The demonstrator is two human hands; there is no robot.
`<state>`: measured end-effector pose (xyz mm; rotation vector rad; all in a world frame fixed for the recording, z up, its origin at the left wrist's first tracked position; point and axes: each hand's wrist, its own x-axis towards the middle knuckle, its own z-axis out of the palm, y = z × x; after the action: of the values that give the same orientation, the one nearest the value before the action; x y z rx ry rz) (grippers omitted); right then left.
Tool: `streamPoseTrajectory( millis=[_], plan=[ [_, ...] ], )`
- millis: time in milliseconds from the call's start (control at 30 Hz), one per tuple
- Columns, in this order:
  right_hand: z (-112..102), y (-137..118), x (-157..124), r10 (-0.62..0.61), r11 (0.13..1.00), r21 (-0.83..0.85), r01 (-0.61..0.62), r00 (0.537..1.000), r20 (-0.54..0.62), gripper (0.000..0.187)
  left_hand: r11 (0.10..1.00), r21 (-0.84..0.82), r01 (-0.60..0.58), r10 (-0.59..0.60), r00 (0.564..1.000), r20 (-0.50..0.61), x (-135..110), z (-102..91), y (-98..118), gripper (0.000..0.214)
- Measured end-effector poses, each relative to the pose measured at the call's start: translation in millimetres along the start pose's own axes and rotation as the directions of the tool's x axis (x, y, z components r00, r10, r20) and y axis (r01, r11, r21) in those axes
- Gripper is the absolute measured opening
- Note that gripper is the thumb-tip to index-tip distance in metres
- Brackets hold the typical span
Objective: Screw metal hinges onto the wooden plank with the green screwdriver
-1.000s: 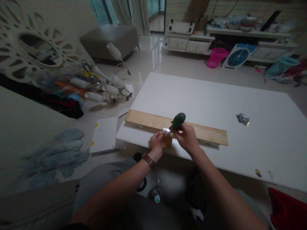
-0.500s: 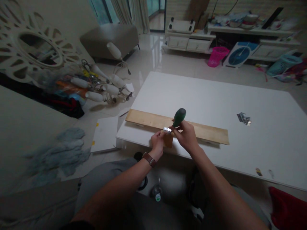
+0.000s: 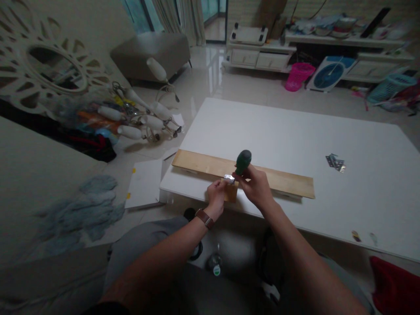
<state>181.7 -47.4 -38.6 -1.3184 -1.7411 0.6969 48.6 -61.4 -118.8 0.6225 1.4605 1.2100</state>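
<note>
My right hand (image 3: 256,184) is closed around a screwdriver (image 3: 243,162) with a green and black handle, tilted over a small silver metal hinge (image 3: 229,178). Its tip is hidden by my fingers. The hinge rests on top of a small brown wooden block (image 3: 231,193). Pinched at the block's left edge, beside the hinge, are the fingers of my left hand (image 3: 215,193), with a brown watch on the wrist. Behind both hands a long wooden plank (image 3: 203,164) lies along the near side of a large white board (image 3: 262,124).
Several metal hinges (image 3: 336,162) lie in a pile on the right of the board. Two small items, one a dark and yellow piece (image 3: 356,236), are near its front edge. A clear bottle (image 3: 215,264) stands below, and a chandelier (image 3: 152,122) rests on the floor at left.
The screwdriver's handle has shifted slightly left and down in my right hand. My left hand stays at the block, and the hinge has barely moved.
</note>
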Motion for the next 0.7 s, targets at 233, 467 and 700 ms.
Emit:
streamPoseTrajectory(
  millis=[233, 467, 700],
  plan=[
    [3.0, -4.4, 0.7, -0.035, 0.999, -0.032, 0.034, 0.998, -0.044, 0.016, 1.0, 0.028, 0.006, -0.006, 1.0, -0.013, 1.5, 1.9, 0.7, 0.024],
    [5.6, -1.3, 0.9, -0.036, 0.999, -0.032, 0.034, 0.997, -0.074, 0.02, 1.0, 0.009, 0.009, -0.009, 1.0, -0.015, 0.2, 2.1, 1.3, 0.027],
    [9.2, 2.2, 2.3, 0.103, 0.995, 0.013, -0.102, 0.989, -0.108, 0.024, 1.0, -0.023, -0.005, 0.006, 0.999, 0.032, 2.5, -0.7, -3.5, 0.023]
  ],
)
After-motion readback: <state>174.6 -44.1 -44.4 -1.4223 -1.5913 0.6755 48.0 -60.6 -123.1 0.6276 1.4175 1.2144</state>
